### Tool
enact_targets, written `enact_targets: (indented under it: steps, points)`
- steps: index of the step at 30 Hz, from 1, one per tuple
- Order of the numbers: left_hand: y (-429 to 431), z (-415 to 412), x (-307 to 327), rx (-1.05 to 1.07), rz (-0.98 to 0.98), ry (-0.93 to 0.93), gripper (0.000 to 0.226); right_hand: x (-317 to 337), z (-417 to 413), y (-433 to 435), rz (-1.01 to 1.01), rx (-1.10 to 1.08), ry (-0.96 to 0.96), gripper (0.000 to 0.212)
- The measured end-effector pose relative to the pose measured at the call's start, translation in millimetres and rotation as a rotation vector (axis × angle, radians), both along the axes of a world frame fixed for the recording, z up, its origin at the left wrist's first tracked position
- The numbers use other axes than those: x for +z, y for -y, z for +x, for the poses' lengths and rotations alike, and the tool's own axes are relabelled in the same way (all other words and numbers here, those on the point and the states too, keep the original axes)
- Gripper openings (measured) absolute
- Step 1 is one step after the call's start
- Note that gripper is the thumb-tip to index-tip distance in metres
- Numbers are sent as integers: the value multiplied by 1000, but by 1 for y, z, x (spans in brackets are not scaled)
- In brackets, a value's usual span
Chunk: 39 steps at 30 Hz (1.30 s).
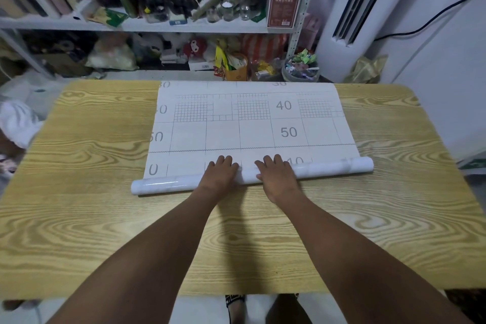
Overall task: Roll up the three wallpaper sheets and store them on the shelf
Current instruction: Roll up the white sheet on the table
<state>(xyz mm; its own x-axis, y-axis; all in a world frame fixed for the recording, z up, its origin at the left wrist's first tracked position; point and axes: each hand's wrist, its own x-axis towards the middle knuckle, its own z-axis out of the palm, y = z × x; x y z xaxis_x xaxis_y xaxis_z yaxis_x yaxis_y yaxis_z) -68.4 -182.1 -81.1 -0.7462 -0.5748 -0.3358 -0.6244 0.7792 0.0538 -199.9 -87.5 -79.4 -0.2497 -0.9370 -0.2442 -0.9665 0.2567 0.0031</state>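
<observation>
Because the roll must wind tight and straight, the left hand and right hand press its middle, fingers flat, grasping nothing; the unrolled sheet lies beyond the roll.

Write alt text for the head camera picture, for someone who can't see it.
A person's left hand and right hand press side by side on the rolled near end of a white wallpaper sheet, which is printed with a grid and numbers and lies partly rolled on a wood-grain table. A cluttered shelf stands behind the table.

Wood-grain table, cluttered white shelf, tower air conditioner
</observation>
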Motion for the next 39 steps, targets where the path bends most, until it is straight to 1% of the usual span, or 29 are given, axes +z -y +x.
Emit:
enact_targets:
  steps: [4,7,9,12,16,18,21,23,27,29,34,36,39]
  points:
    - [2,1,3,-8,49,-38,47,-3,0,2,-36,-37,41,46]
    - [1,3,7,-3,74,-35,41,-4,-1,3,-35,-52,63,50]
    - [-1,4,8,-13,78,-32,35,-4,-2,3,-17,-54,74,49]
    - [-4,7,10,-27,79,-42,35,-1,-3,5,-1,-55,86,43]
    - [-1,8,7,5,106,-76,31,7,-3,7,29,-47,-12,35]
    - [0,7,9,9,97,-105,39,9,-2,7,57,-31,-43,32]
    - [0,5,12,-79,33,-23,53,10,1,6,62,-24,-47,31]
    - [0,6,11,-98,21,22,60,11,1,5,49,-24,-45,31]
    - [-6,7,5,-39,65,-7,72,14,5,2,21,-59,-21,33]
    - [-8,7,4,-17,61,-9,69,15,6,1,15,-68,-19,31]
    - [-11,6,1,-23,0,11,43,11,6,-2,22,-71,8,26]
    - [-11,4,3,-19,-17,9,40,8,5,-1,-12,-77,-5,29]
    - [-10,3,4,-31,-50,24,42,5,3,-2,-23,-70,-20,39]
